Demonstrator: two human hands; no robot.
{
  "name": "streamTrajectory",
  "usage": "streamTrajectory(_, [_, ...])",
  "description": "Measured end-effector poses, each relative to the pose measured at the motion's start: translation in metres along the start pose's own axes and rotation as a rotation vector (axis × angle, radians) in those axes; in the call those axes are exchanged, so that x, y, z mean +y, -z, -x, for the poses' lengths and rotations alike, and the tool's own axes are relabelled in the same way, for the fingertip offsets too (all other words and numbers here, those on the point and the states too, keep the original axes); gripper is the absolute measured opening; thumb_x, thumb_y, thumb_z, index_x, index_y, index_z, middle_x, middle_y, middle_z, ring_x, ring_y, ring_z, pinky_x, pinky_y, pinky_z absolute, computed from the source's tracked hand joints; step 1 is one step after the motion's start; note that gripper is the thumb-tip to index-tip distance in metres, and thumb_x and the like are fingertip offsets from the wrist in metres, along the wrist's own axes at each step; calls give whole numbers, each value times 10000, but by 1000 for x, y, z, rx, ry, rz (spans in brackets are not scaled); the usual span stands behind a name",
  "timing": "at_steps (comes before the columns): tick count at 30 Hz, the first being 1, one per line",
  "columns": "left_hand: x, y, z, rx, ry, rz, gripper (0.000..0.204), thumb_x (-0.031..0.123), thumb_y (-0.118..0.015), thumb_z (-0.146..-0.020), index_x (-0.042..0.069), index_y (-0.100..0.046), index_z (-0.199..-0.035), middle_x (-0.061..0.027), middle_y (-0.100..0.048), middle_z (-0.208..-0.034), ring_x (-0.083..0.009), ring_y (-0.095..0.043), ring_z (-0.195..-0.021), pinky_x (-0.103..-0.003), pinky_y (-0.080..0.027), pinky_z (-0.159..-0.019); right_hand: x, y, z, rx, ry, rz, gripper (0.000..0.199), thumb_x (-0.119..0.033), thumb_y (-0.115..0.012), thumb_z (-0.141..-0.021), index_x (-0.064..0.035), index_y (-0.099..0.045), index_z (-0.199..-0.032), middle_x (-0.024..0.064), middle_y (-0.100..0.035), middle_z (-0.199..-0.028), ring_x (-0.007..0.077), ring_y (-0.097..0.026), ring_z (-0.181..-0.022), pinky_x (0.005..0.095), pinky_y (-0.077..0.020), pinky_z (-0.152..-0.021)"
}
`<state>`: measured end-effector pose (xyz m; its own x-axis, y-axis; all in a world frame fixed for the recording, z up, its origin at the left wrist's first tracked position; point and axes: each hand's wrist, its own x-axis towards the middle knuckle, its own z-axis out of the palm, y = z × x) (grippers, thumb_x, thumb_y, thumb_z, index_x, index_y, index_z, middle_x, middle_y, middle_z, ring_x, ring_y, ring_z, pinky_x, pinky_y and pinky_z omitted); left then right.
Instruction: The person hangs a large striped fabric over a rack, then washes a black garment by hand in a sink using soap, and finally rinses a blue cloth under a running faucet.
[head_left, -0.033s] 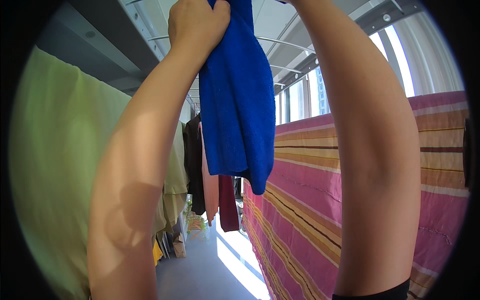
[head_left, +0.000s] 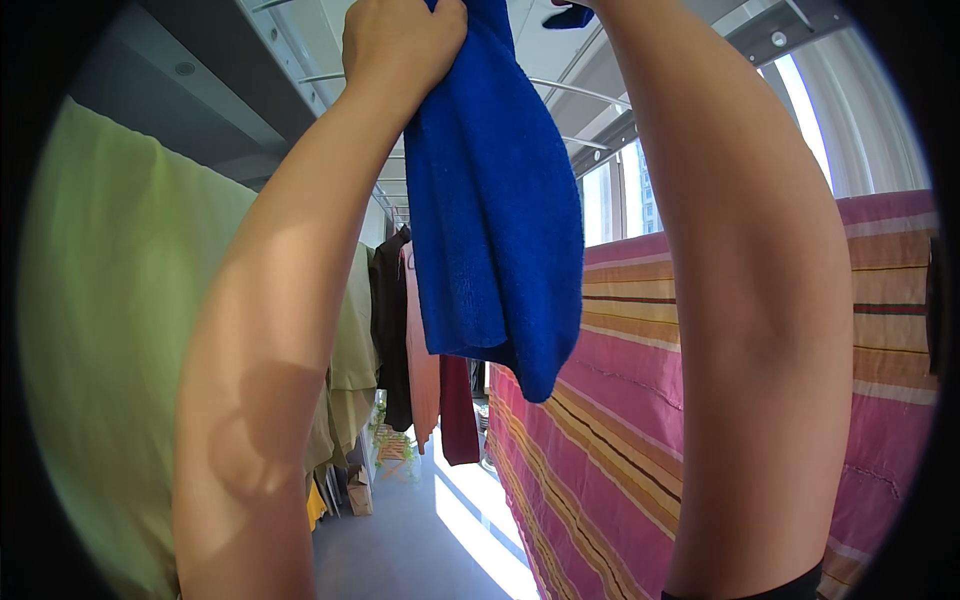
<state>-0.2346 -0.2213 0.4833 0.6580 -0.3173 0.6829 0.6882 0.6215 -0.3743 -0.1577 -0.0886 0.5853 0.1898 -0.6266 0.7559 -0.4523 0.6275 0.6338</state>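
A bright blue towel-like cloth (head_left: 490,220) hangs down from the top edge in front of me, its lower hem loose. My left hand (head_left: 408,40) is closed around the cloth's upper left side, thumb pressed against it; the fingertips are hidden. My right arm (head_left: 750,280) reaches up on the right, and only the wrist end of my right hand (head_left: 603,5) shows at the top edge, its fingers out of sight. Just beside it dangles a small dark blue piece of fabric (head_left: 570,17); whether it belongs to the same cloth I cannot tell.
Overhead runs a metal drying rack (head_left: 570,88) with thin bars. A pale green sheet (head_left: 130,330) hangs at left, a pink striped sheet (head_left: 610,400) at right. Further back hang dark trousers (head_left: 392,330), a pink garment (head_left: 424,340) and a maroon one (head_left: 458,410). Sunlight falls on the floor (head_left: 400,550).
The blue cloth's lower end has swung right and slightly down, spreading wider. More of the dark blue piece by my right hand shows. My left hand has shifted slightly right.
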Motion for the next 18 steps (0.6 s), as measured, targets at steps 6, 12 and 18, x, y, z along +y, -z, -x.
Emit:
streamTrajectory(6, [10, -6, -7, -167, 180, -56, 834, 229, -656, -714, -87, -281, -1388, -348, -518, -1218, -420, -528, -1152, -392, -411, -1006, -10, 23, 17, -344, -394, 101, 436, -222, -609, -730, 16, -643, -1094, 253, -661, -1024, 355, -669, -910, 389, -515, -843])
streamTrajectory(12, [19, 20, 6, -284, 157, -19, 765, 406, -663, -779, -66, -408, -1325, -289, -548, -1226, -393, -539, -1151, -385, -411, -999, 1, -3, 85, 872, -43, 377, 435, -239, -605, -728, -31, -648, -1108, 263, -643, -817, 379, -634, -808, 418, -501, -816])
streamTrajectory(18, [29, 8, 0, -440, 730, 531, 472, 381, -536, -926, -8, -565, -1191, -205, -642, -1065, -274, -619, -961, -371, -473, -868, -31, -20, 97, 483, -653, -144, 673, -572, -638, -738, 86, -688, -868, 278, -666, -884, 338, -662, -867, 370, -512, -764])
